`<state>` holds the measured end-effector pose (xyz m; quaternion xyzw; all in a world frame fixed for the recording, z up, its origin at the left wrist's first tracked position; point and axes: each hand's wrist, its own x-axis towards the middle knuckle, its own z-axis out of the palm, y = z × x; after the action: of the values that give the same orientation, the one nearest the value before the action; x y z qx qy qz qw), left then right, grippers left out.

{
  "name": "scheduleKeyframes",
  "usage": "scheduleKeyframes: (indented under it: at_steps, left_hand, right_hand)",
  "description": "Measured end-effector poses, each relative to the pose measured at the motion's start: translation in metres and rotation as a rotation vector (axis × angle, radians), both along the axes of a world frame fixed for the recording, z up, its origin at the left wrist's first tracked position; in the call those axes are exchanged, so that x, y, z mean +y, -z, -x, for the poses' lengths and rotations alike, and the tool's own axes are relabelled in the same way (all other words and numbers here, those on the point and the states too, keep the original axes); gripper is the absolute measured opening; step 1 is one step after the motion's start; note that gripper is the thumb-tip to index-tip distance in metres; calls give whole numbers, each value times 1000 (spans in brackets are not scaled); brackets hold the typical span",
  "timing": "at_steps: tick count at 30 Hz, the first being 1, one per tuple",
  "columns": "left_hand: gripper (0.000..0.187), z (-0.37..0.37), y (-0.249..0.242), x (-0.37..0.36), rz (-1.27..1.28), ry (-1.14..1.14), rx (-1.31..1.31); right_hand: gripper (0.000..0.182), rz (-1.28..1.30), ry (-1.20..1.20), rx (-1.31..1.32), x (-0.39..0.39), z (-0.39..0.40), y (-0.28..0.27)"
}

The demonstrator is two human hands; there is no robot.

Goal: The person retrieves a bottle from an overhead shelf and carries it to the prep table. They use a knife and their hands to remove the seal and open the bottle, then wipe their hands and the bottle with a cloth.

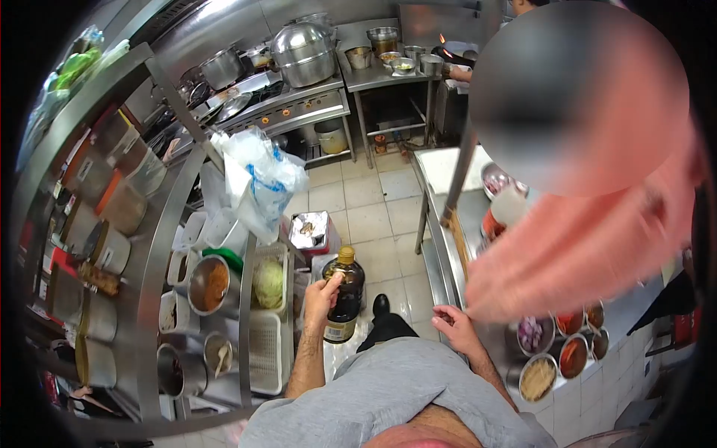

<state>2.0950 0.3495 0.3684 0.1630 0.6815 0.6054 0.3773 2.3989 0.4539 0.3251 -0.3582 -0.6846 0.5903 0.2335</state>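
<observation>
My left hand [323, 297] is closed round the handle near the neck of a large dark plastic jug [348, 299]. The jug has a yellow cap and a pale label low on its side, and it stands upright just in front of me. To the right, my right hand [454, 327] hangs by the edge of the metal counter [439, 261], fingers loosely bent and apart with nothing in them. A pink sleeve [538, 261] of another person, smeared by motion, passes close beside that hand.
On the left, a metal shelf [168, 246] carries tubs, a bowl [211, 285] and pots. A plastic bag [261, 179] hangs from it. Cabbage lies in a white crate [269, 280]. Bowls of chopped food [536, 377] stand at right. Stoves [299, 108] line the back, where another person works.
</observation>
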Motion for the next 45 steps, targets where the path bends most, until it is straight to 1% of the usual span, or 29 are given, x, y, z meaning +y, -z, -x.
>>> scheduleKeyframes:
  at_steps: [2, 3, 4, 5, 6, 7, 10, 11, 13, 15, 17, 18, 20, 22, 24, 25, 26, 28, 30, 32, 34, 35, 36, 38, 40, 42, 43, 45]
  left_hand:
    - [35, 33, 13, 45, -9, 52, -28]
    - [35, 48, 18, 65, -7, 72, -22]
    - [36, 64, 21, 89, -14, 91, -14]
    - [36, 80, 27, 109, -3, 133, -2]
    - [37, 96, 25, 129, 6, 175, 8]
    - [37, 113, 22, 145, 27, 212, 48]
    - [35, 158, 0, 194, 37, 251, 47]
    - [35, 171, 0, 207, 44, 245, 44]
    - [34, 198, 0, 239, 2, 243, 66]
    - [33, 225, 2, 268, 13, 227, 66]
    - [33, 249, 5, 293, 38, 195, 44]
    - [40, 266, 24, 306, 76, 187, 76]
    - [40, 287, 23, 331, 89, 126, 47]
    - [39, 314, 31, 358, 99, 82, 45]
    - [38, 346, 46, 382, 55, -10, -46]
    - [37, 357, 48, 395, 83, -93, -43]
    - [37, 372, 50, 403, 83, -117, -31]
    - [32, 402, 48, 424, 20, -232, -98]
    - [31, 428, 46, 440, 13, -352, -87]
    - [31, 448, 50, 450, -22, -479, -59]
    - [31, 474, 51, 453, -46, -576, -97]
    - [31, 485, 53, 454, -46, -626, -87]
    - [31, 499, 55, 458, -45, -668, -76]
    - [33, 530, 63, 465, -52, -751, -76]
    - [34, 558, 72, 469, 28, -846, -62]
    - [37, 588, 84, 468, 33, -894, -60]
    - [37, 605, 93, 468, 65, -937, -49]
    - [37, 639, 100, 460, 119, -993, -41]
  right_hand:
    - [29, 4, -1, 19, 33, 36, 1]
    - [30, 56, 15, 43, 50, 57, 0]
    - [30, 41, 8, 44, 74, 79, 4]
    - [29, 82, 43, 19, 94, 101, 12]
    - [29, 121, 79, -8, 113, 124, 7]
    - [29, 85, 96, -8, 133, 148, 1]
    - [31, 72, 24, 25, 187, 208, -24]
    - [31, 39, 17, 24, 205, 224, -24]
    - [31, 50, 51, 26, 241, 252, -14]
    - [31, 40, 43, 36, 275, 277, -7]
    - [31, 56, 62, 1, 307, 302, -1]
    - [31, 53, 48, 10, 323, 312, 3]
    - [31, 174, 105, 64, 359, 330, 14]
    - [30, 186, 126, 82, 405, 340, 25]
    - [27, 174, 351, 32, 453, 351, 21]
    - [26, 157, 432, 59, 486, 358, 27]
    - [24, 147, 511, 73, 515, 367, 33]
    - [24, 128, 592, 117, 572, 400, 17]
    - [25, 106, 518, 163, 621, 446, -4]
    - [25, 35, 406, 140, 660, 500, -8]
    - [24, 33, 193, 143, 679, 562, -13]
    - [24, 26, 100, 99, 686, 593, -6]
    - [22, 18, 17, 68, 685, 627, -7]
    - [22, -55, -194, 19, 693, 691, 23]
    - [23, -95, -352, -5, 679, 750, 33]
    - [26, -153, -541, -86, 666, 803, 41]
    - [26, -163, -566, -88, 658, 832, 30]
    - [29, -194, -825, -119, 646, 883, 9]
